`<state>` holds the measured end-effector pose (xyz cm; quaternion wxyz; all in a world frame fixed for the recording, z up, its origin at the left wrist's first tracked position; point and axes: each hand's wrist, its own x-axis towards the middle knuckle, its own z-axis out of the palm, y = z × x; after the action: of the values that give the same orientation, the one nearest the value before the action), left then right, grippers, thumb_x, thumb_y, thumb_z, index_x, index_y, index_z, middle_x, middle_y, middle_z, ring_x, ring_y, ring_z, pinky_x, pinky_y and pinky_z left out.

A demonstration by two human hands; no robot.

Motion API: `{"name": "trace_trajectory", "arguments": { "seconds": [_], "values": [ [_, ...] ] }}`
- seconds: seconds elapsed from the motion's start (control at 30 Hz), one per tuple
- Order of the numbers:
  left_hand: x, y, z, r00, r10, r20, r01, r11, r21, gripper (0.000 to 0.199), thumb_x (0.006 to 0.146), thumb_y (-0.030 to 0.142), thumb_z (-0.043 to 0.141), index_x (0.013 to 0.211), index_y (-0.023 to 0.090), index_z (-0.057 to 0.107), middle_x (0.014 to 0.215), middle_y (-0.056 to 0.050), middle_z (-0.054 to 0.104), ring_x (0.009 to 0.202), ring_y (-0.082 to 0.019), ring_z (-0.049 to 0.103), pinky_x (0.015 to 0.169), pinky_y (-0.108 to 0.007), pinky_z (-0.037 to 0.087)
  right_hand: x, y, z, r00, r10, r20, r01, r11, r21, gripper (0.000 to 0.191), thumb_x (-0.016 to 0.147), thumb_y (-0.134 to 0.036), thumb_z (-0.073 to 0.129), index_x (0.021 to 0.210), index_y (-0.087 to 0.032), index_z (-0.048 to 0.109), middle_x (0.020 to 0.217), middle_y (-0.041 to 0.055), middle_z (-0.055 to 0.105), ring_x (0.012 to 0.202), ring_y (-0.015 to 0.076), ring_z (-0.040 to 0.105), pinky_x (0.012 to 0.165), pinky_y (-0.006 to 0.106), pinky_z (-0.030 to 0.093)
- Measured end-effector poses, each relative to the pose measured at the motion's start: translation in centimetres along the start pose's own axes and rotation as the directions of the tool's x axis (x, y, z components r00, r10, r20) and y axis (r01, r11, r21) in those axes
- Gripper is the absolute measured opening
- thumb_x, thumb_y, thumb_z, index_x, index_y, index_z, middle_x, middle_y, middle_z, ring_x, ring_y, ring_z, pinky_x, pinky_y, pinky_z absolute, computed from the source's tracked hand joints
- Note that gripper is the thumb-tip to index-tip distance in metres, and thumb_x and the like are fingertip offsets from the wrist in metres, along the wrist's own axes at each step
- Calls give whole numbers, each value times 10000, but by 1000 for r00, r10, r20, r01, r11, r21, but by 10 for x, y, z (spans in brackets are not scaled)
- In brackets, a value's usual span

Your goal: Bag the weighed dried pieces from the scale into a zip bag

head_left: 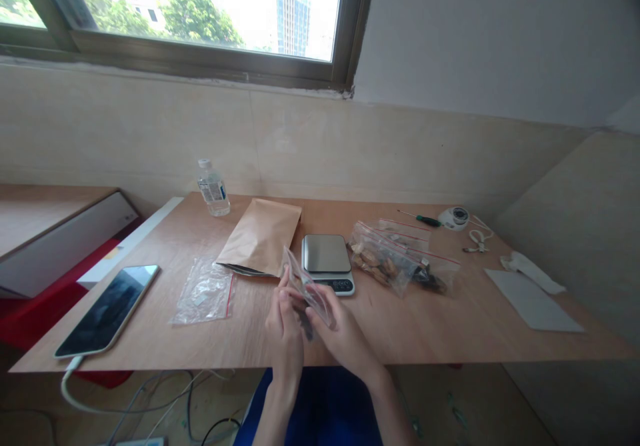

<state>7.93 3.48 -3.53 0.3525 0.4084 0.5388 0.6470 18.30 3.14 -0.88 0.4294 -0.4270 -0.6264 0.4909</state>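
Between my two hands is a clear zip bag with something dark low in it, too small to name. My left hand grips its left side, fingers closed on the plastic. From the right, my right hand holds the bag with thumb and fingers. Just behind them stands a digital kitchen scale with a steel plate and nothing on it. A brown paper pouch lies to the left of the scale, its dark mouth facing me. Several filled zip bags with brown and black dried pieces lie right of the scale.
An empty zip bag, a phone on a white cable and a water bottle are at left. A screwdriver, a small white camera, a white sheet and a white strip lie at right.
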Motion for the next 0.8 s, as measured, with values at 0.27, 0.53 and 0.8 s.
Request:
{"name": "trace_trajectory", "arguments": {
  "seconds": [0.27, 0.53, 0.8],
  "values": [
    [14, -5, -13, 986, 156, -52, -150, 983, 102, 326, 864, 386, 521, 1140, 213, 512, 1359, -116, 476, 1246, -233, 456, 1025, -397, 366, 1, 19, -27, 982, -55, -183, 64, 997, 43, 308, 896, -452, 489, 946, -200, 660, 958, 71, 708, 956, 217, 652, 904, 361, 498],
    [32, -36, -12, 967, -102, 232, 125, 988, -87, 307, 793, 458, 588, 813, 160, 658, 791, -35, 666, 785, -171, 607, 731, -247, 461, 10, 59, -44, 934, -19, -357, 34, 999, 36, 339, 834, -490, 566, 828, -170, 678, 780, 61, 702, 783, 203, 665, 765, 335, 526],
    [39, -56, 2, 980, -111, 166, 128, 987, -96, 332, 780, 469, 602, 844, 152, 678, 775, -28, 666, 732, -153, 586, 687, -225, 435, 19, 90, -50, 755, 77, -651, -54, 997, 55, 410, 721, -551, 645, 785, -146, 656, 660, 50, 666, 627, 195, 626, 584, 303, 507]
  ]
}}
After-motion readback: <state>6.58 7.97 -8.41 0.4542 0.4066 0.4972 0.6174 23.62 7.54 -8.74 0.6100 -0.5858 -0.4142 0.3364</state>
